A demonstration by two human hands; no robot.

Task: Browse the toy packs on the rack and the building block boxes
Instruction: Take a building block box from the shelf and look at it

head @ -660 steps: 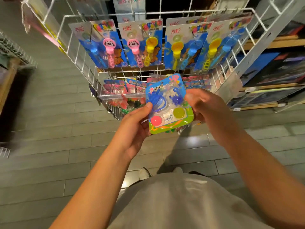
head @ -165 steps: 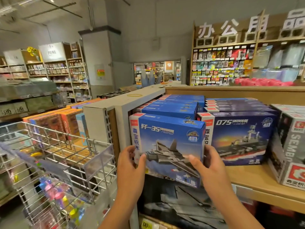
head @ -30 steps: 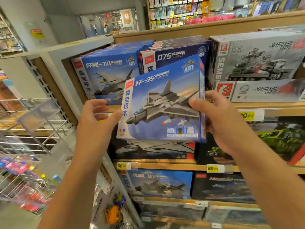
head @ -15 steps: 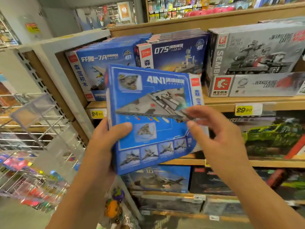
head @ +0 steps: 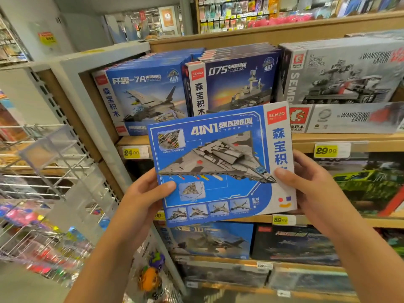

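Note:
I hold a blue building block box point(head: 220, 165) in front of the shelf with its back side towards me, showing a grey jet and "4IN1". My left hand point(head: 144, 196) grips its left edge, thumb on the printed face. My right hand point(head: 310, 184) grips its right edge, thumb on the white strip. Behind it on the wooden shelf point(head: 341, 139) stand a blue jet box point(head: 142, 97), a dark blue ship box point(head: 236, 82) and a grey tank box point(head: 341, 73). The wire rack point(head: 50, 171) with colourful toy packs point(head: 32, 219) is at the left.
Yellow price tags point(head: 131, 153) sit on the shelf edges. Lower shelves hold more boxes, among them a dark jet box point(head: 209, 241) and a green vehicle box point(head: 367, 184). A small orange toy point(head: 149, 278) hangs by the grey shelf post point(head: 87, 110). Stationery shelves fill the background.
The box has been turned from its front to its back. It now sits level, and my right hand has closed on its right edge.

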